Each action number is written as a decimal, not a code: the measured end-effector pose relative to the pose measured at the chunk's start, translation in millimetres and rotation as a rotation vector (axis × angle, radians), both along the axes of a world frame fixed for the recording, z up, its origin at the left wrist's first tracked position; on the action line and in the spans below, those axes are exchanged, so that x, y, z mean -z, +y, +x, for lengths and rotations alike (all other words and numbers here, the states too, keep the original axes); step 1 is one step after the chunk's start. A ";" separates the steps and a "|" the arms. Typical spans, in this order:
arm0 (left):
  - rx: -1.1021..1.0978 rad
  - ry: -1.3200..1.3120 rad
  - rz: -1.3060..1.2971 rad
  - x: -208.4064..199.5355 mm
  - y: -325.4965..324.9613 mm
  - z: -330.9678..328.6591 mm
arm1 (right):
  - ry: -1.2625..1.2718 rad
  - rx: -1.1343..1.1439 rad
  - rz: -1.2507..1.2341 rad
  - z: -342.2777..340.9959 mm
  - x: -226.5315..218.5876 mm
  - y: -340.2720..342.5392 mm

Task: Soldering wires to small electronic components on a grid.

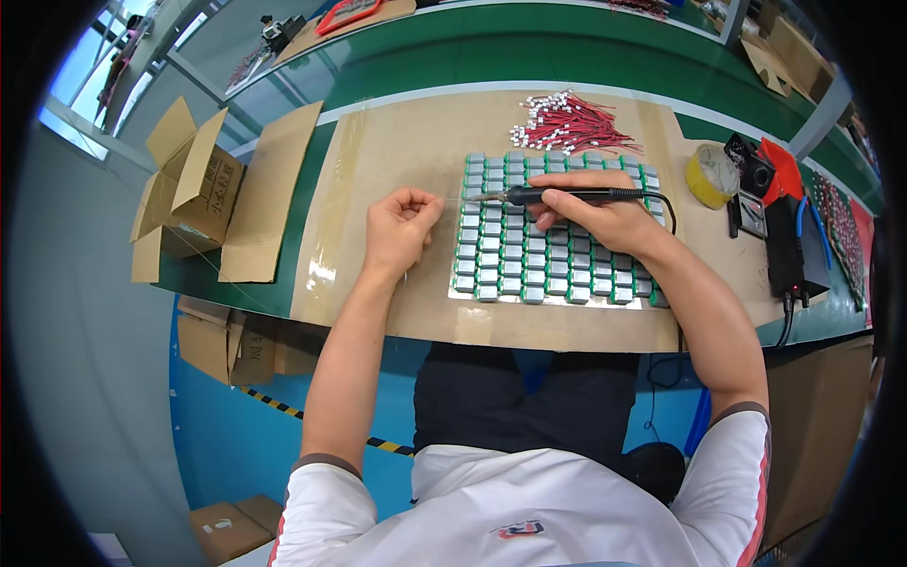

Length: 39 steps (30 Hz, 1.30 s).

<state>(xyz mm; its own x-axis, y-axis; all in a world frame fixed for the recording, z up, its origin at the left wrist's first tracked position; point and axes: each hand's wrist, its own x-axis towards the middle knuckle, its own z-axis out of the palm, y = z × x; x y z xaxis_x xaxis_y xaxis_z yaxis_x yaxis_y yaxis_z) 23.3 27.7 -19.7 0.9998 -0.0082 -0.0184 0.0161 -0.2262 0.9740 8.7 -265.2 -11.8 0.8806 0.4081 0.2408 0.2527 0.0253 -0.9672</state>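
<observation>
My right hand point(590, 210) grips a black soldering iron point(578, 195) like a pen, its metal tip pointing left. Beneath it lies a block of small silver-grey battery packs with green edges point(510, 267), set in close rows on a pale sheet. The tip is over the upper left rows; whether it touches a pack I cannot tell. Just left of the block, my left hand point(404, 227) is closed in a pinch on a thin solder wire point(454, 200), which reaches toward the iron's tip. The fingertips hide part of the wire.
Behind the block lies a pile of red wires with white connectors point(576, 123). An open carton point(203, 194) stands at the left. At the right are a yellow tape roll point(711, 176), a black power unit point(789, 241) and a red tray point(780, 170). The iron's cord point(674, 210) runs beside my right wrist.
</observation>
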 end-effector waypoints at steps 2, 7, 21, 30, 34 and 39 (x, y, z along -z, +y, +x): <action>0.002 -0.009 0.010 1.4 1.4 0.4 | -0.010 -0.005 -0.003 1.0 0.1 1.0; 0.003 -0.031 0.039 4.2 3.2 2.3 | -0.018 0.013 -0.045 2.0 -0.5 3.3; 0.023 -0.026 0.052 4.8 3.2 2.6 | -0.007 0.012 -0.077 1.9 0.4 2.9; 0.031 -0.023 0.060 6.6 3.2 4.6 | 0.005 0.009 -0.076 3.2 1.7 1.7; 0.051 -0.025 0.054 6.2 4.2 4.5 | -0.013 0.008 -0.074 4.1 3.2 1.7; 0.050 -0.025 0.060 5.8 1.6 4.3 | -0.002 0.011 -0.094 3.7 1.0 1.7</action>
